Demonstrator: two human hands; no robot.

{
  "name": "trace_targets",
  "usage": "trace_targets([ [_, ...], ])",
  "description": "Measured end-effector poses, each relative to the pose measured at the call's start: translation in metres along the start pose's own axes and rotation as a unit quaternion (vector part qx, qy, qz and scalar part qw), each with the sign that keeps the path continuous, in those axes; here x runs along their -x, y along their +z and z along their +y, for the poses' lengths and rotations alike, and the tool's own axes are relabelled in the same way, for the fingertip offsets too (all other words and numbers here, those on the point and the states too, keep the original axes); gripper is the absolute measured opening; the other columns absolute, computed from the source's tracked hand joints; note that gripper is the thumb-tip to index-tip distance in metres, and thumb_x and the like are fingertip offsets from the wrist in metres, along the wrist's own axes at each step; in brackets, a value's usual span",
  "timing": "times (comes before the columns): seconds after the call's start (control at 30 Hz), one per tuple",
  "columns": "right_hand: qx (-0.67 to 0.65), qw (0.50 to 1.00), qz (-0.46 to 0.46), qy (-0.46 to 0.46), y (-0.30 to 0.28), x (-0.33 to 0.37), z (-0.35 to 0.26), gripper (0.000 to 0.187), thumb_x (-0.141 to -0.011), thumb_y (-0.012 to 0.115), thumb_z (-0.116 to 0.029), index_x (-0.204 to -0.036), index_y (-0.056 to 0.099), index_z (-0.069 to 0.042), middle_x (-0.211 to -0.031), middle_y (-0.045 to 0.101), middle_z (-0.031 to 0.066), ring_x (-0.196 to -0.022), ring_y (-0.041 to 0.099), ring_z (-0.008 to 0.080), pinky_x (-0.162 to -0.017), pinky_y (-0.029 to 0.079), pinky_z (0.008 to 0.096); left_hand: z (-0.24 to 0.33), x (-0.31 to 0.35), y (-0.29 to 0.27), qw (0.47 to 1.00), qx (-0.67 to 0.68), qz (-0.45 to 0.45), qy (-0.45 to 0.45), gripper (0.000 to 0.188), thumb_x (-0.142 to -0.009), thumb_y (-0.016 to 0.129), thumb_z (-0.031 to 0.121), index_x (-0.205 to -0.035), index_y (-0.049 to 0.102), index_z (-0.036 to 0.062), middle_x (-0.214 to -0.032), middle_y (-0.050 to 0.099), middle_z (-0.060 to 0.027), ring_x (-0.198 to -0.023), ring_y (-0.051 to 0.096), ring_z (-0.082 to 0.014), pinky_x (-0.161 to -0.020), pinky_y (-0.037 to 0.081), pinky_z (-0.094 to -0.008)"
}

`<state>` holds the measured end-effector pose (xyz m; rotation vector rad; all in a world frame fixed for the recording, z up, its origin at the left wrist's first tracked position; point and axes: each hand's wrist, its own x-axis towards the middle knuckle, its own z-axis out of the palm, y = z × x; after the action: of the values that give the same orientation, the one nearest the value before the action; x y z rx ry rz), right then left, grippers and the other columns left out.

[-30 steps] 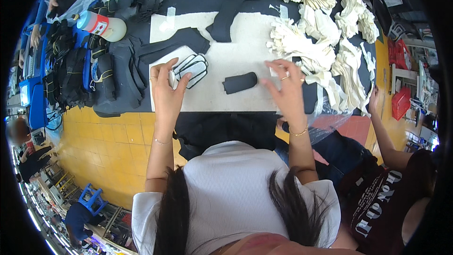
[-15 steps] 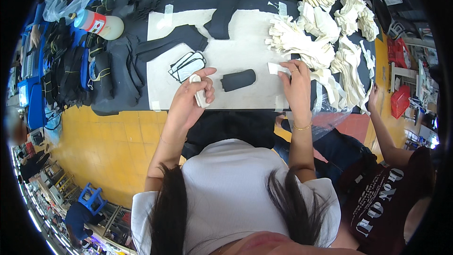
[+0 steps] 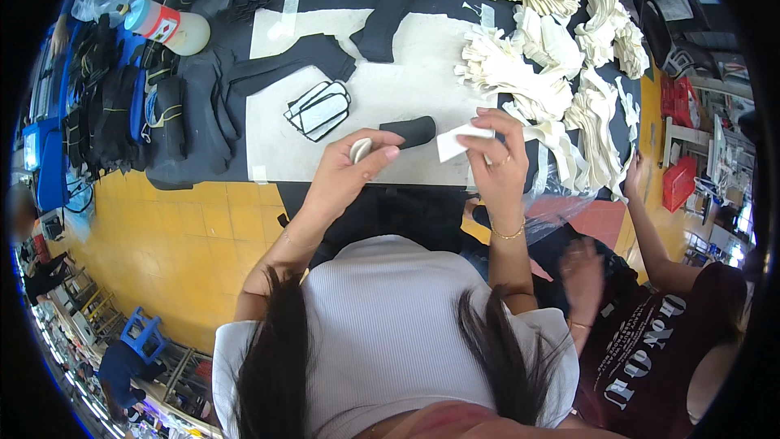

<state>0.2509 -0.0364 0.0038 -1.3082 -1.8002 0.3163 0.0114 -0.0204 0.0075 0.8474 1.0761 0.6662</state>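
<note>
My left hand is closed around a small off-white, thick piece, partly hidden by the fingers. Its thumb and forefinger tips are at the near edge of a dark fabric piece with one rounded end, perhaps pinching it. My right hand holds a flat white rectangular piece between thumb and fingers, raised just right of the dark piece. Left of these lie several overlapping pale rounded pieces with black borders. Beneath everything is a light paper sheet taped to the dark-covered table.
Bundles of cream fabric strips cover the table's right side. Dark cut fabric and tied dark bundles lie left, with a bottle of pale liquid. Another person's hand and arm are close on my right.
My right hand has lifted the white rectangle and brought it left toward the dark piece. My left hand has turned and moved right to the dark piece, keeping the off-white piece.
</note>
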Motion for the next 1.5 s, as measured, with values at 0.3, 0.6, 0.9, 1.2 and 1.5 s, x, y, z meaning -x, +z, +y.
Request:
trace_targets([
  [0.3,-0.063,0.99,0.064,-0.109,0.011,-0.012,-0.025,0.034,-0.064,0.081,0.007,-0.09,0.077,-0.014,-0.104,0.066,0.0048,-0.106,0.062,0.0283,-0.083,0.055,0.0368,0.02,0.013,0.014,0.984,0.145,-0.104,-0.021,0.019,-0.094,0.068,0.012,-0.107,0.069,-0.0022,-0.079,0.061,-0.002,-0.069,0.048,-0.0084,-0.061,0.038,-0.0238],
  [0.6,-0.045,0.972,-0.054,0.226,-0.003,-0.009,-0.03,0.026,-0.083,0.078,-0.007,-0.109,0.073,-0.007,-0.089,0.069,0.0082,-0.08,0.063,0.023,-0.071,0.049,0.0301,0.012,0.003,0.004,0.932,0.335,-0.137,-0.014,0.047,-0.101,0.048,0.028,-0.133,0.053,-0.0048,-0.095,0.062,-0.0107,-0.07,0.05,-0.0136,-0.063,0.042,-0.0273],
  [0.9,0.247,0.96,-0.036,0.131,0.001,-0.004,0.009,0.034,-0.084,0.076,-0.014,-0.118,0.071,-0.01,-0.113,0.059,0.0107,-0.095,0.057,0.0285,-0.084,0.046,0.0368,0.006,0.0,0.001,0.841,0.497,-0.201,-0.072,0.067,-0.092,0.039,0.028,-0.147,0.036,-0.0108,-0.101,0.058,-0.0147,-0.08,0.05,-0.0206,-0.074,0.044,-0.0336],
  [1.2,-0.177,0.961,-0.206,0.053,0.016,-0.026,-0.045,0.037,-0.084,0.068,0.001,-0.119,0.072,-0.011,-0.121,0.059,0.0091,-0.1,0.057,0.0234,-0.087,0.05,0.0345,-0.001,0.005,0.005,0.898,0.398,-0.129,-0.134,0.06,-0.09,0.047,0.019,-0.143,0.043,-0.0077,-0.107,0.059,-0.0122,-0.093,0.057,-0.0204,-0.081,0.048,-0.0341],
  [1.5,-0.193,0.977,-0.088,0.001,-0.001,-0.021,-0.031,0.026,-0.073,0.07,0.013,-0.093,0.071,-0.004,-0.103,0.069,0.0122,-0.093,0.069,0.0234,-0.077,0.054,0.03,0.007,0.003,-0.005,0.951,0.3,-0.078,0.005,0.048,-0.091,0.048,0.009,-0.135,0.051,-0.0111,-0.103,0.06,-0.0093,-0.086,0.056,-0.0169,-0.08,0.047,-0.0309],
])
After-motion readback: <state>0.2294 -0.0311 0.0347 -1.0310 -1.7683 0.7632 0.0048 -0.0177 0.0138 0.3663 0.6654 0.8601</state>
